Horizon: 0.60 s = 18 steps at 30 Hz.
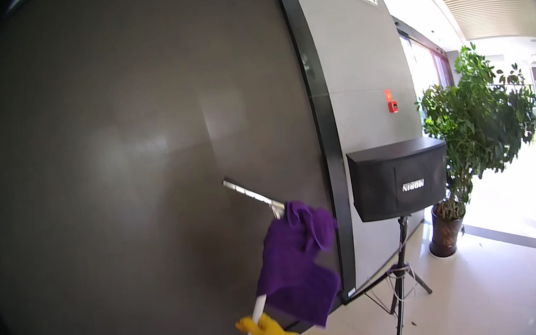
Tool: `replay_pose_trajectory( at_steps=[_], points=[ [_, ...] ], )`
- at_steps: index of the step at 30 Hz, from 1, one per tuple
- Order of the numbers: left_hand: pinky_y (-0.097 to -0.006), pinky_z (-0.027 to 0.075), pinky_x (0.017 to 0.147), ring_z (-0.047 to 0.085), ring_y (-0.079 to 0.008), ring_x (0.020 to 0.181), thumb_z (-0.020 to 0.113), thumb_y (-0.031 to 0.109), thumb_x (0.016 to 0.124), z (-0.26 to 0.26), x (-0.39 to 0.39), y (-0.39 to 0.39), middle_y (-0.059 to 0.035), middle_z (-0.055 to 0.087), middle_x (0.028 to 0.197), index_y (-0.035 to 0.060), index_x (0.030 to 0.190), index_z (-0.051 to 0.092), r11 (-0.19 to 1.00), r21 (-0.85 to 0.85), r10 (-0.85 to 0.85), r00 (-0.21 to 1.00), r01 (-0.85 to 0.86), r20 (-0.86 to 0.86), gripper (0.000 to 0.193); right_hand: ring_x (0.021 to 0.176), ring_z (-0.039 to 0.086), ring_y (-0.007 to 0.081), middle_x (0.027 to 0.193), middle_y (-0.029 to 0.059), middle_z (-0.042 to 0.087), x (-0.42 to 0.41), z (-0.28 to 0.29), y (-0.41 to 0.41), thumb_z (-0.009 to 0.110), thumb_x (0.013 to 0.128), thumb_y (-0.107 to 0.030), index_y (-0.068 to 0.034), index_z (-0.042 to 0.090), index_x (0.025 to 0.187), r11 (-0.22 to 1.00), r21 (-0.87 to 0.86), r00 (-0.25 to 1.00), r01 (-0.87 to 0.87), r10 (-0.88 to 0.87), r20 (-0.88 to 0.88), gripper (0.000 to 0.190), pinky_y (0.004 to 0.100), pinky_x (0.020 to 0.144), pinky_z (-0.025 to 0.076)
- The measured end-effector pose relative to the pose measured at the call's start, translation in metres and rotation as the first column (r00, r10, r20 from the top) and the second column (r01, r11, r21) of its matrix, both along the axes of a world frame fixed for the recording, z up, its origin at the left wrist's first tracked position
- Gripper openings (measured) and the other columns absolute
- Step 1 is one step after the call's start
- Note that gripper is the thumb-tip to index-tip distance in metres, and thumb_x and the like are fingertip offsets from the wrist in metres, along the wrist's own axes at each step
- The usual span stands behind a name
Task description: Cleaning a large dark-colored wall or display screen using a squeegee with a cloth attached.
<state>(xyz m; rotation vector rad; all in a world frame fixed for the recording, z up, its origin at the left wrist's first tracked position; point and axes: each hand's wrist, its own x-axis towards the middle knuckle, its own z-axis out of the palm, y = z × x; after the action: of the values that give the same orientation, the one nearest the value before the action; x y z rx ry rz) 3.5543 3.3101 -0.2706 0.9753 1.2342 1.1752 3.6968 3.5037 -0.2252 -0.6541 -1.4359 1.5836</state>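
Note:
My right hand (pixel 271 334), in a yellow rubber glove, grips a white pole (pixel 253 327) low in the view. At the pole's upper end is a squeegee (pixel 254 196) with a long, narrow metal bar. A purple cloth (pixel 292 265) hangs over the squeegee's right part and hides the upper pole. Behind them rises a large dark panel (pixel 127 210) with a black frame (pixel 322 125). Whether the squeegee bar touches the panel, I cannot tell. My left hand is out of view.
Right of the frame, a black loudspeaker (pixel 380 186) stands on a tripod (pixel 398 277) with cables around its legs. Behind it is a potted plant (pixel 444 233) on the glossy tiled floor (pixel 494 290). A red alarm box (pixel 392 106) is on the grey wall (pixel 362 75).

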Motion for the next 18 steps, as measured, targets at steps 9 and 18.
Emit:
replay_pose_trajectory(
  at_steps=[9,18],
  points=[
    [-0.0270,0.046,0.056,0.062,-0.0142,0.057,0.076,0.036,0.083,0.138,0.105,0.074,-0.0053,0.065,0.064,0.0089,0.101,0.076,0.961,-0.216,-0.050,0.656,-0.174,-0.753,0.033,0.089,0.065,0.0293,0.099,0.0139,0.070,0.151,0.084,0.003,0.055,0.094,-0.056,-0.005,0.068,0.105,0.666,0.147,0.529,-0.731,0.417,0.739,0.053,0.0406,0.082,0.050],
    [-0.0244,0.042,0.052,0.054,-0.0119,0.053,0.073,0.029,0.089,0.087,0.103,0.060,-0.0009,0.058,0.065,0.0058,0.105,0.074,0.964,-0.254,-0.020,0.929,-0.080,-0.370,0.028,0.138,0.042,0.0277,0.149,0.0184,0.043,0.312,0.115,0.070,0.078,0.084,-0.020,-0.004,0.038,0.148,0.709,0.591,0.838,0.385,-0.537,0.099,0.077,0.0361,0.111,0.036]
  ],
)
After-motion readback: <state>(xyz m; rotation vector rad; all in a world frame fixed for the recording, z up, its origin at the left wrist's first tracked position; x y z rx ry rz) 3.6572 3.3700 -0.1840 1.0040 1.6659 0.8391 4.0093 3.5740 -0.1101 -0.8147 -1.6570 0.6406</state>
